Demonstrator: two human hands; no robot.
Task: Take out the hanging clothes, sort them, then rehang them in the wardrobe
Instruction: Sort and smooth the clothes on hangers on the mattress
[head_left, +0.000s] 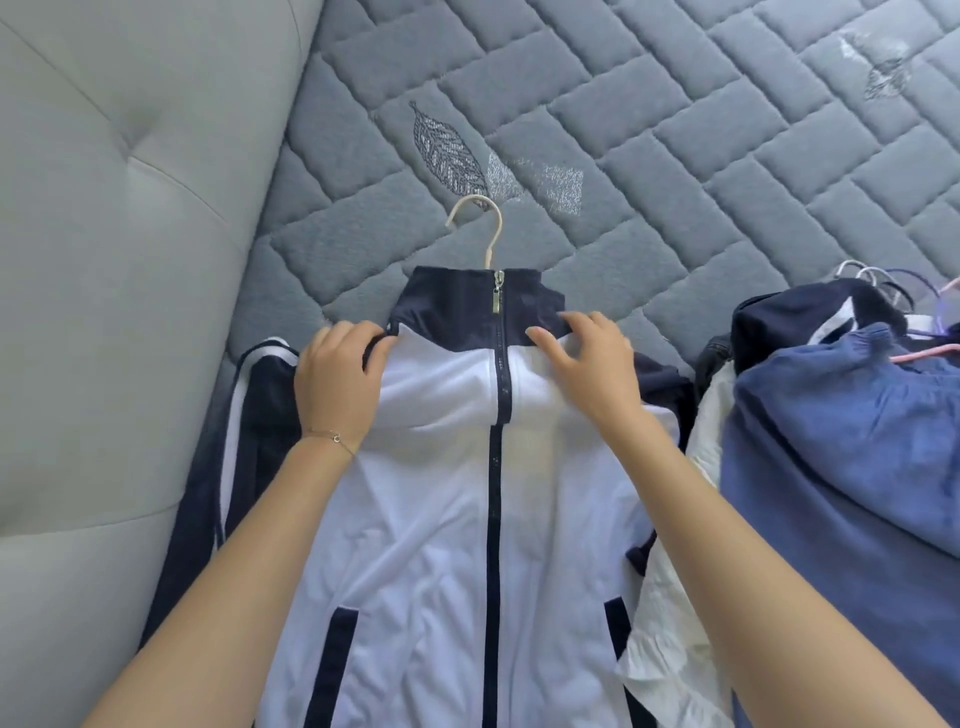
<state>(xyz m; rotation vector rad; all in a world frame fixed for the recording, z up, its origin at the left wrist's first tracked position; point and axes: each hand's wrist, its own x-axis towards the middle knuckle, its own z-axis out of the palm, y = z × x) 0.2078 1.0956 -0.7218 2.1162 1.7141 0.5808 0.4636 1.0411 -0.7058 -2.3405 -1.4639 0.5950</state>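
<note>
A white zip-up jacket (441, 519) with a navy collar and navy zipper lies flat on the quilted grey mattress (649, 156), zipped to the top. The cream hook of its hanger (480, 228) sticks out above the collar. My left hand (337, 384) pinches the fabric at the jacket's left shoulder seam with curled fingers. My right hand (587, 364) rests on the right shoulder, its fingers curled into the fabric by the collar. A navy sleeve with white stripes (249, 415) lies to the left.
A pile of clothes sits on the right: a blue garment (841, 457), a white frilled one (670, 597) and a navy one (789, 322), with several hanger hooks (883, 291) poking out. A padded grey headboard (114, 260) borders the left.
</note>
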